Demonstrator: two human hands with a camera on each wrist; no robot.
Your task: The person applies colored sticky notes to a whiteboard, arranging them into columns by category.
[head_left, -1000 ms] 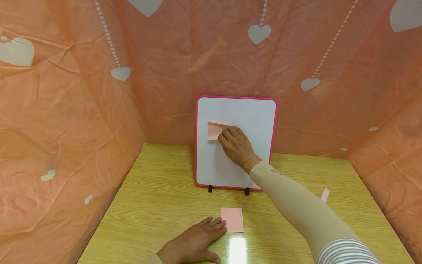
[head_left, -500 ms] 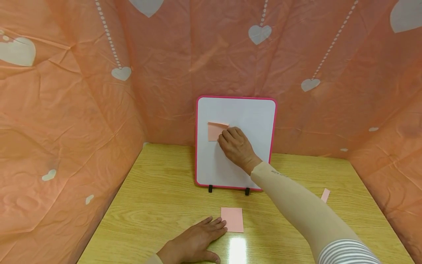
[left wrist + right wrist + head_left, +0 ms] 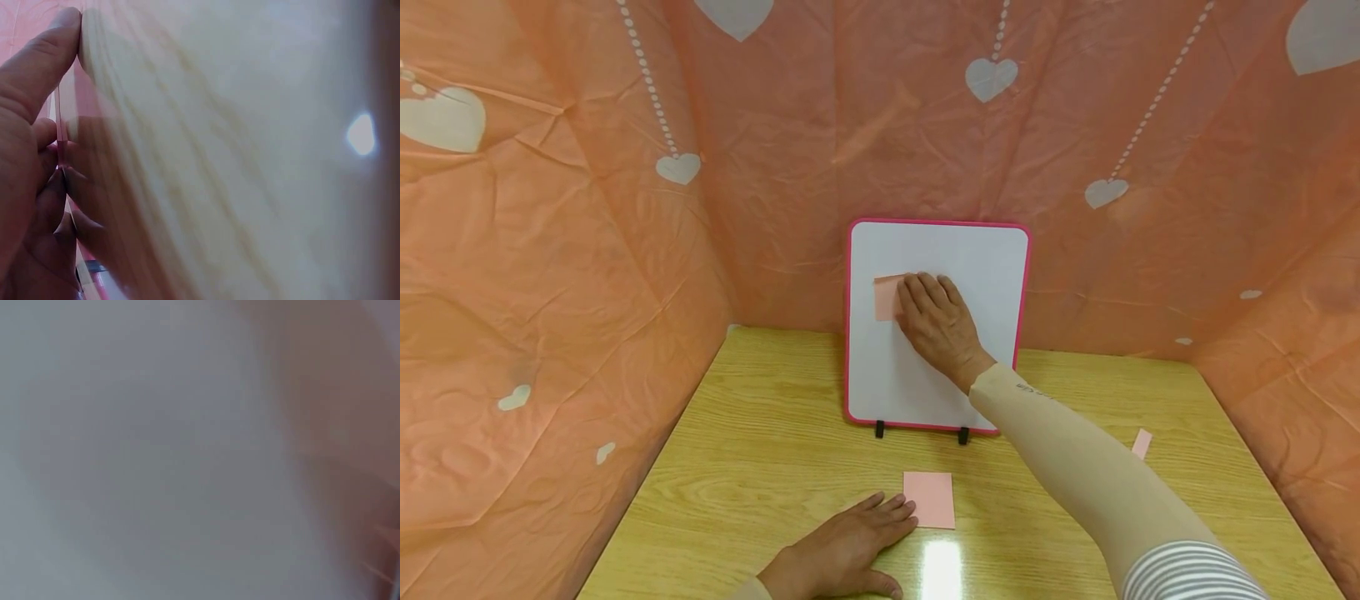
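While the R hand point(image 3: 936, 321), fingers extended, lies over the square peach paper note point(image 3: 886, 302) on the pink-framed whiteboard point(image 3: 943, 246), sticking looks mostly done; note prob. needs flattening at top. L hand point(image 3: 848, 546), fingers straight, tips on the square pink paper point(image 3: 931, 497), grips nothing.

Tabletop point(image 3: 760, 417): yellow-brn woodgrain. Whiteboard point(image 3: 970, 250): wht face, hot-pink border point(image 3: 848, 333); stand feet point(image 3: 880, 429) blk. Sticky note point(image 3: 886, 302) on whiteboard: lt peach. Paper square point(image 3: 931, 500) on tabletop: lt pink, paper strip point(image 3: 1141, 443) same. Backdrop sheet point(image 3: 775, 217): orange-pink w/ wht hearts point(image 3: 991, 80) & dotted wht lines. Arm sleeve point(image 3: 1075, 454): beige w/ sm. dk marks; upper sleeve point(image 3: 1187, 575): gry & wht stripes.
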